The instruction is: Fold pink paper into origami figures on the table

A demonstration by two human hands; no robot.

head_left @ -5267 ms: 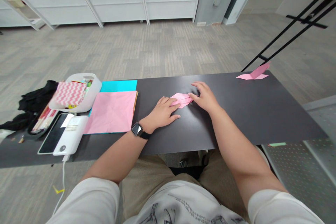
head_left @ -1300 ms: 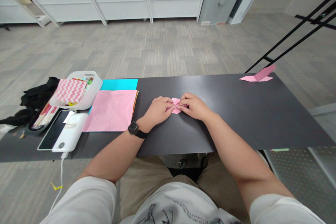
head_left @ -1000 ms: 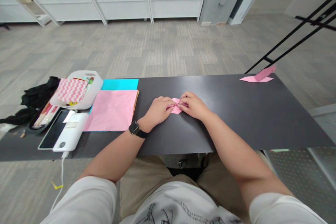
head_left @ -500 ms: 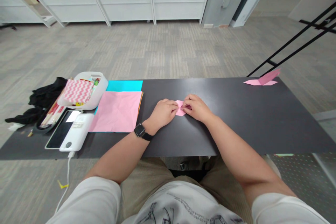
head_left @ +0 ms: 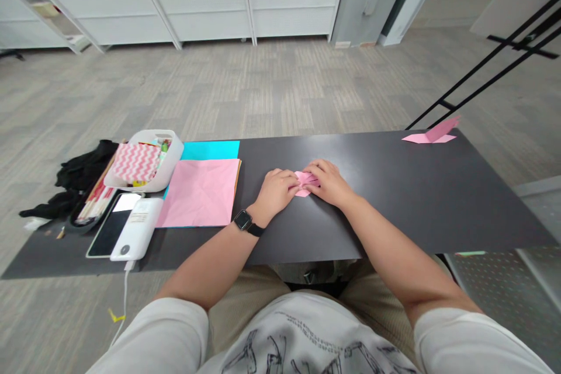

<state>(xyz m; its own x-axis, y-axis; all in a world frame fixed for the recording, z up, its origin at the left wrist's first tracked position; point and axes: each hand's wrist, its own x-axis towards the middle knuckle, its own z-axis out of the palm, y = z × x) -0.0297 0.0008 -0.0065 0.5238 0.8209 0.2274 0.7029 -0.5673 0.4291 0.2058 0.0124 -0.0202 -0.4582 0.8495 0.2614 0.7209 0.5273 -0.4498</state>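
Note:
A small folded piece of pink paper [head_left: 302,192] lies on the dark table [head_left: 394,204] in front of me. My left hand [head_left: 278,190], with a black watch on its wrist, pinches the paper's left side. On the other side my right hand [head_left: 328,182] has its fingers closed on the right part, where a creased flap shows between thumb and fingers. Both hands cover much of the paper, so its full shape is hidden. Left of my hands sits a stack of large paper sheets with a pink sheet [head_left: 199,193] on top and a blue sheet [head_left: 213,149] beneath.
A folded pink paper figure [head_left: 432,135] stands at the far right. To the left are a white basket [head_left: 173,160] of small items, a phone [head_left: 107,231], a white power bank [head_left: 137,231] with a cable, a dark tray of pens [head_left: 90,210] and black cloth [head_left: 83,169].
My right fingers have spread a little along the right part of the small pink paper, and a creased flap now shows there. The view has shifted slightly.

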